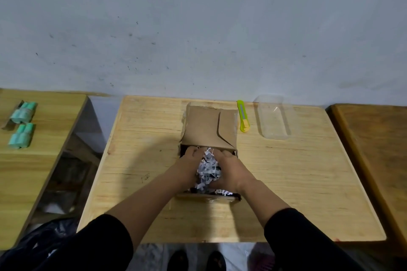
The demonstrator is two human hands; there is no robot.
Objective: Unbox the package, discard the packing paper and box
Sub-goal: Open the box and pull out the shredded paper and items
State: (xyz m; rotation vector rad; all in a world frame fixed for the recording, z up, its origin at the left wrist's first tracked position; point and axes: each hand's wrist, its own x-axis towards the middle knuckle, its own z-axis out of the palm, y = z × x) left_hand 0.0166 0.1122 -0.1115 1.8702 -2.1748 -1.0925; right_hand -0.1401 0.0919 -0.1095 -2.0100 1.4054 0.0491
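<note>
An open brown cardboard box (209, 127) sits in the middle of the wooden table (143, 160), its lid flap standing up at the far side. Inside lies a heap of shredded white packing paper (208, 169). My left hand (187, 165) and my right hand (229, 167) are both down in the box, cupped around the paper from either side and pressing it together between them. Whatever lies under the paper is hidden.
A yellow-green utility knife (243, 116) lies just right of the box, with a clear plastic tray (273, 116) beyond it. Two green packets (22, 123) rest on the table to the left. A black bag (44, 240) sits low at the left. A darker table (378, 160) stands right.
</note>
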